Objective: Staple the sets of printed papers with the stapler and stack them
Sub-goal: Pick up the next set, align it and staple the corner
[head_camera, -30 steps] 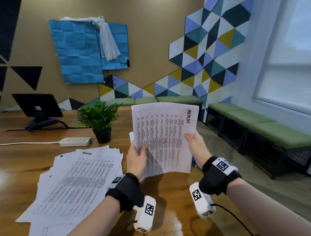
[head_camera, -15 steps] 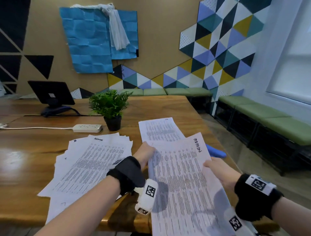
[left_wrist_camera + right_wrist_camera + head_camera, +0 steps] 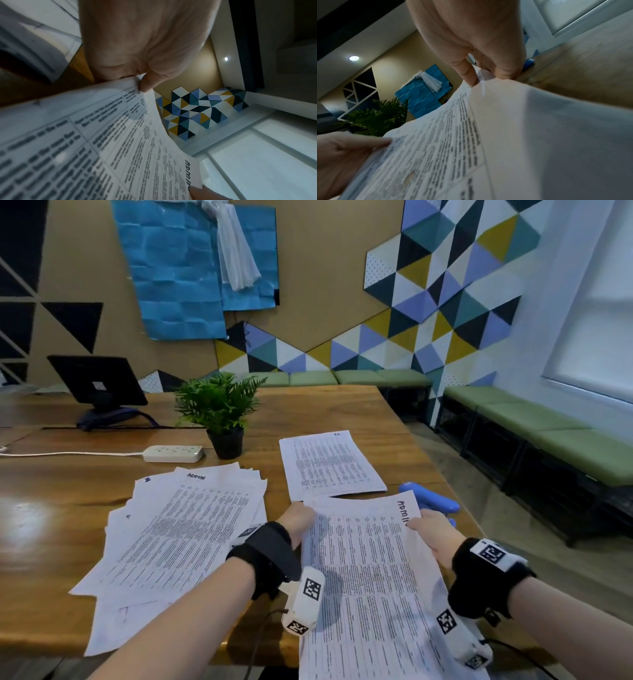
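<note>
**Printed set pinched at both far corners, low over the worktop's near edge**

Printed set (image 3: 366,577), marked "ADMIN" by hand at its far right corner, lies nearly flat and low over the near right part of the worktop (image 3: 51,508), its near end hanging past the edge toward the person. The left hand (image 3: 298,523) grasps the far left corner: in the left wrist view the thumb lies on the printed face and the fingers curl beneath the sheets. The right hand (image 3: 430,534) grasps the far right corner beside the handwriting, thumb on top and fingers under, as the right wrist view shows; the paper buckles slightly at that pinch. Both forearms reach forward from the near edge, roughly parallel, wrists wrapped in black bands with white marker blocks hanging below.

Just beyond the right hand, the blue stapler (image 3: 430,501) lies on the worktop, partly hidden by the held sheets and the hand. Farther out, another neat set of sheets (image 3: 330,463) lies flat, near the held set's far edge. To the left, a loose spread of printed sheets (image 3: 178,529) fans across the wood, the top page also marked "ADMIN".

Behind these stand a small potted plant (image 3: 221,412), a white power strip (image 3: 173,453) with its cord running left, and a dark tablet on a stand (image 3: 97,386).
</note>
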The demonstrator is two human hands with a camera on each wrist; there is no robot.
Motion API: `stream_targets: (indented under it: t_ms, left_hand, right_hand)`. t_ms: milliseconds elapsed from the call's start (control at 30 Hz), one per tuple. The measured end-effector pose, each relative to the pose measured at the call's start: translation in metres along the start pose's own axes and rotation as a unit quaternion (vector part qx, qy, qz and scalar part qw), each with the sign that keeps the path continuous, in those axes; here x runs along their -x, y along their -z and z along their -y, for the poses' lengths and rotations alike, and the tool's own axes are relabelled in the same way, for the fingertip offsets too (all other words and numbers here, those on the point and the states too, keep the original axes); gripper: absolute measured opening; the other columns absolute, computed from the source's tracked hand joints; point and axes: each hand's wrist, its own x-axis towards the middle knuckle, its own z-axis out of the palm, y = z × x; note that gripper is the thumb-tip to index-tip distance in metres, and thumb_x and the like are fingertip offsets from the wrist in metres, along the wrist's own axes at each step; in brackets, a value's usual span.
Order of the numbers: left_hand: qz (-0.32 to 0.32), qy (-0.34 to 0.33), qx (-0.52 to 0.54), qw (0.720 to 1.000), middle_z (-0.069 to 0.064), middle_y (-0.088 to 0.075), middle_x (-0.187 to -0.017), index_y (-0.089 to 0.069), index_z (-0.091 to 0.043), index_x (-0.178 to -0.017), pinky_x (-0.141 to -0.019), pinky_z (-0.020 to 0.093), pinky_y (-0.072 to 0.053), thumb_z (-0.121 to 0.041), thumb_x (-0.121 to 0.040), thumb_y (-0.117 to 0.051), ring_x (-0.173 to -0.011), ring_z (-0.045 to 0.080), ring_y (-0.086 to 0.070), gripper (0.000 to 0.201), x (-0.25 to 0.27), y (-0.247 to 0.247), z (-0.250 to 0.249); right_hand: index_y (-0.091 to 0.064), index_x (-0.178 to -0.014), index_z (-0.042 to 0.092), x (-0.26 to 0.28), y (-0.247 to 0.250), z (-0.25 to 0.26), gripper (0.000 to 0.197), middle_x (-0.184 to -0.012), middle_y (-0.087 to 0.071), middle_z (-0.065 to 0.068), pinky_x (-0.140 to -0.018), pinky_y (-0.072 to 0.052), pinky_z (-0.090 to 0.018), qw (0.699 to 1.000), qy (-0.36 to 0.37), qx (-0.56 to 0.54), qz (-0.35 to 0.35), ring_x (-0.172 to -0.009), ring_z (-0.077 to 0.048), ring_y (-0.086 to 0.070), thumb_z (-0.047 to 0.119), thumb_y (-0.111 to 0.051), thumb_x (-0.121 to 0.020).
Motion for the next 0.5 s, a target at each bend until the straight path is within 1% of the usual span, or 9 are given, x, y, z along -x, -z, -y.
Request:
stream_targets:
  t_ms: [33, 100, 200, 267, 333, 367, 433, 467, 500]
  left_hand:
    - [-0.005, 0.007, -0.006, 1.0, 0.009, -0.057, -0.106, -0.057, -0.004, -0.116, -0.083, 0.034, -0.043, -0.005, -0.1, -0.036, -0.096, 0.024, -0.054, 0.026, -0.003, 0.001, 0.003]
    - [-0.014, 0.012, -0.014, 1.0, 0.012, -0.063, -0.114, -0.06, 0.001, -0.117, -0.088, 0.036, -0.046, -0.007, -0.099, -0.041, -0.106, 0.03, -0.06, 0.027, -0.007, 0.001, 0.006]
    - [-0.023, 0.025, -0.022, 0.999, 0.014, -0.064, -0.123, -0.059, 0.002, -0.123, -0.095, 0.038, -0.047, -0.008, -0.098, -0.042, -0.116, 0.032, -0.059, 0.032, -0.011, 0.0, 0.009]
    - [-0.023, 0.024, -0.019, 0.999, 0.012, -0.065, -0.122, -0.061, 0.001, -0.122, -0.097, 0.039, -0.048, -0.008, -0.098, -0.042, -0.114, 0.031, -0.06, 0.031, -0.013, 0.0, 0.011]
    - [-0.021, 0.019, -0.015, 0.999, 0.01, -0.066, -0.119, -0.062, -0.001, -0.119, -0.098, 0.04, -0.048, -0.009, -0.098, -0.042, -0.112, 0.029, -0.061, 0.03, -0.012, -0.001, 0.011]
    - [-0.023, 0.019, -0.018, 0.999, 0.009, -0.066, -0.118, -0.063, -0.001, -0.118, -0.098, 0.04, -0.049, -0.011, -0.098, -0.043, -0.11, 0.028, -0.062, 0.03, -0.015, -0.001, 0.013]
    - [-0.026, 0.02, -0.019, 0.999, 0.01, -0.066, -0.116, -0.062, 0.0, -0.118, -0.089, 0.037, -0.05, -0.012, -0.097, -0.042, -0.102, 0.026, -0.061, 0.031, -0.022, 0.001, 0.018]
    - [-0.028, 0.024, -0.02, 0.999, 0.012, -0.066, -0.115, -0.062, 0.001, -0.118, -0.084, 0.036, -0.049, -0.011, -0.097, -0.04, -0.098, 0.025, -0.06, 0.032, -0.026, 0.002, 0.02]
    - [-0.025, 0.027, -0.021, 0.999, 0.015, -0.066, -0.117, -0.062, 0.001, -0.117, -0.085, 0.037, -0.049, -0.01, -0.096, -0.04, -0.099, 0.027, -0.06, 0.032, -0.027, 0.003, 0.02]
  right_hand:
    - [-0.057, -0.088, 0.009, 0.001, 0.0, 0.003, 0.016, -0.078, -0.054, -0.006, -0.06, -0.04, -0.025, 1.0, 0.008, 0.03, -0.001, -0.068, -0.017, -0.051, 0.005, -0.043, -0.096]
    - [-0.058, -0.087, 0.008, 0.0, 0.003, 0.014, 0.013, -0.077, -0.055, -0.007, -0.06, -0.039, -0.025, 0.981, 0.035, 0.187, -0.019, -0.073, -0.022, -0.053, 0.012, -0.047, -0.093]
    - [-0.056, -0.084, 0.011, 0.001, 0.019, 0.045, 0.019, -0.081, -0.058, -0.008, -0.058, -0.041, -0.025, 0.914, 0.098, 0.38, -0.102, -0.077, -0.025, -0.054, 0.024, -0.045, -0.093]
    - [-0.056, -0.105, 0.01, -0.005, 0.031, 0.062, 0.022, -0.107, -0.058, -0.013, -0.077, -0.046, -0.032, 0.868, 0.139, 0.447, -0.164, -0.093, -0.029, -0.055, 0.026, -0.044, -0.094]
    - [-0.047, -0.126, 0.011, -0.018, 0.036, 0.066, 0.037, -0.132, -0.045, -0.015, -0.097, -0.04, -0.042, 0.83, 0.13, 0.519, -0.156, -0.12, -0.034, -0.045, 0.031, -0.044, -0.096]
    - [-0.045, -0.13, 0.011, -0.025, 0.037, 0.065, 0.043, -0.137, -0.041, -0.016, -0.102, -0.037, -0.044, 0.822, 0.103, 0.544, -0.13, -0.127, -0.034, -0.04, 0.036, -0.044, -0.095]
    - [-0.046, -0.132, 0.009, -0.036, 0.031, 0.059, 0.054, -0.138, -0.043, -0.016, -0.106, -0.037, -0.043, 0.82, 0.057, 0.565, -0.079, -0.127, -0.035, -0.043, 0.045, -0.047, -0.093]
    - [-0.048, -0.132, 0.009, -0.04, 0.029, 0.056, 0.055, -0.137, -0.046, -0.016, -0.106, -0.038, -0.043, 0.817, 0.048, 0.571, -0.074, -0.125, -0.035, -0.046, 0.046, -0.049, -0.091]
    - [-0.049, -0.131, 0.01, -0.041, 0.026, 0.054, 0.052, -0.136, -0.046, -0.016, -0.106, -0.038, -0.043, 0.814, 0.045, 0.574, -0.08, -0.124, -0.034, -0.046, 0.044, -0.049, -0.092]
